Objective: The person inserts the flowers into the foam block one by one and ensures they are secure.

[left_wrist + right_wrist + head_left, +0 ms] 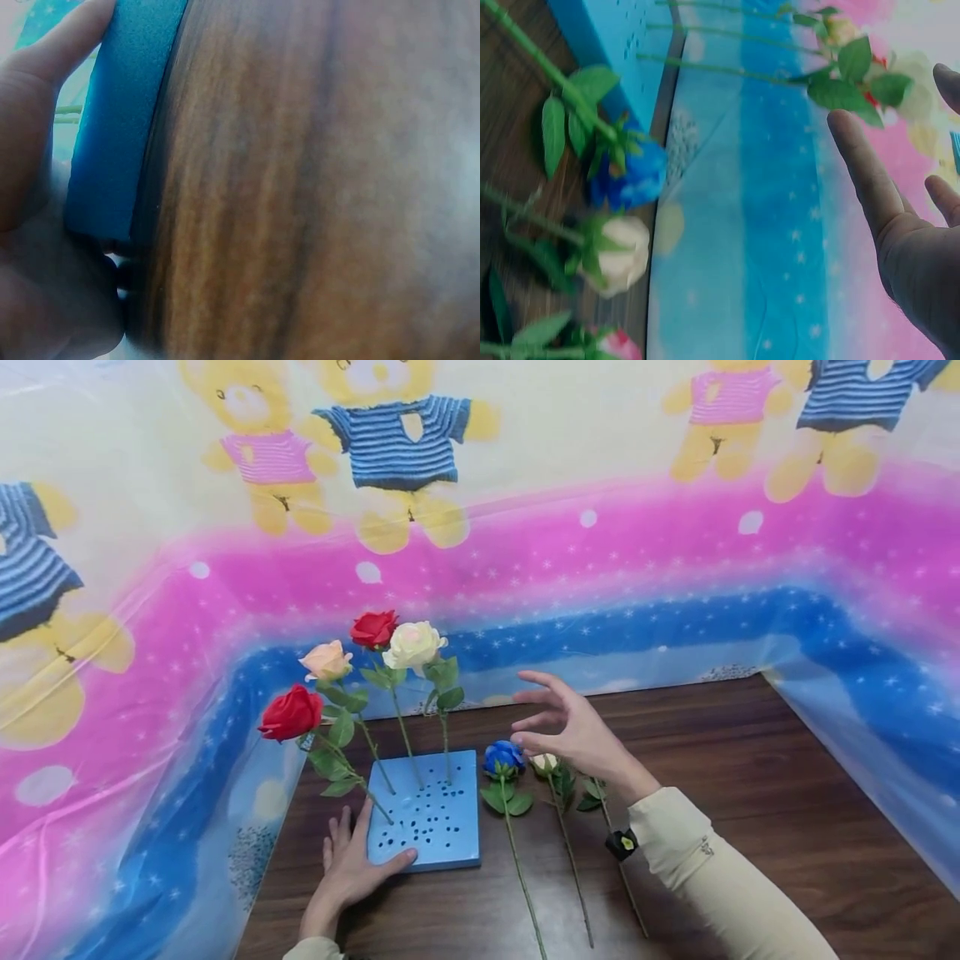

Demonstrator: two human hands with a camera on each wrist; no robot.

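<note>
Blue foam block [435,818] holds four roses, steadied by the left hand [348,868], thumb on top. Three more roses [525,827] lie on the desk [750,793] beneath the right hand [570,727], whose fingers [540,681] are spread, holding nothing. No writing is legible.

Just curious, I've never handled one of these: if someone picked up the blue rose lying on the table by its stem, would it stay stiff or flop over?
The blue rose would probably stay fairly stiff: its stem lies straight on the table, and similar roses stand upright in the foam block. It looks light, though top-heavy, so the bloom may dip slightly. The leaves seem likely to flex.
</note>
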